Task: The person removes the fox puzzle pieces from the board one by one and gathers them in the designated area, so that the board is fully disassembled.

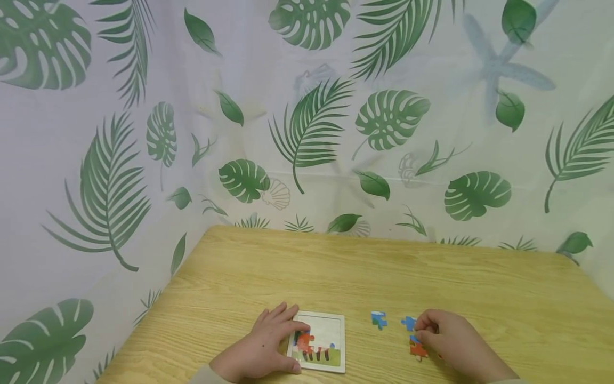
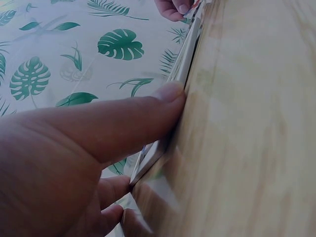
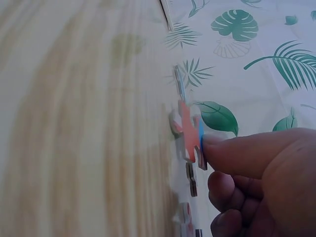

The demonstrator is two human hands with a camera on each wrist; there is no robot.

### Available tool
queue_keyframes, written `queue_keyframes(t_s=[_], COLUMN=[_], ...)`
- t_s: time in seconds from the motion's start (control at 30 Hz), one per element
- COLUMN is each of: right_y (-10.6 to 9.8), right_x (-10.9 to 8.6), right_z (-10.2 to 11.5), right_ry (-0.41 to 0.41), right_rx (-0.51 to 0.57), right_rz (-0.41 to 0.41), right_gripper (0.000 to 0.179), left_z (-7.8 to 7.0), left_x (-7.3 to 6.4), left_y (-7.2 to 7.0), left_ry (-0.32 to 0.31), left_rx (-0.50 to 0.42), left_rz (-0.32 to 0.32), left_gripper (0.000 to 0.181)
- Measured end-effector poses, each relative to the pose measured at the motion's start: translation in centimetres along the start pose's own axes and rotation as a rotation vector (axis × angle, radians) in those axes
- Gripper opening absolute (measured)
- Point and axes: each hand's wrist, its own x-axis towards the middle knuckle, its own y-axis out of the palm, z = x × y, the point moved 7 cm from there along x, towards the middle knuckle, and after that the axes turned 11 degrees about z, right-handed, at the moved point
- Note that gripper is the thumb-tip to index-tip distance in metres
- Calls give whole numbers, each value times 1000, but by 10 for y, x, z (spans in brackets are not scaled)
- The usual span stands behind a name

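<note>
My left hand (image 1: 264,341) rests at the left side of a small square puzzle tray (image 1: 326,326), index finger stretched over its inside and thumb along the near edge. Pieces with red, green and dark patches fill the tray's lower and left parts. My right hand (image 1: 453,337), to the right of the tray, has thumb and curled fingers at a red-and-blue puzzle piece (image 1: 418,348). In the right wrist view that piece (image 3: 187,131) stands tilted against the thumb tip. A blue piece (image 1: 409,322) lies just beyond these fingertips.
A blue-and-green piece (image 1: 378,319) lies on the wooden table (image 1: 364,272) between the tray and my right hand. More pieces show low beside the right hand in its wrist view. A leaf-print curtain (image 1: 316,202) hangs behind the table and along its left side.
</note>
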Motion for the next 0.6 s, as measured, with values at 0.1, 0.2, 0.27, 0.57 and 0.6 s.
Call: queue_keyframes(t_s=[0.1, 0.2, 0.27, 0.57, 0.6], right_y=[1, 3, 3, 4, 4], right_x=[3, 4, 5, 4, 4], right_z=[-2, -3, -3, 0, 0], right_ry=[13, 27, 30, 25, 25], right_rx=[-37, -64, -70, -97, -100], right_rz=[-4, -4, -8, -17, -18], right_gripper=[6, 6, 6, 6, 7], left_z=[0, 1, 1, -1, -1], left_x=[0, 0, 0, 0, 0], left_y=[0, 1, 1, 0, 0], left_ry=[5, 5, 3, 1, 2], left_rx=[3, 4, 1, 11, 13], left_rz=[-4, -5, -4, -9, -10], left_gripper=[67, 66, 66, 66, 66])
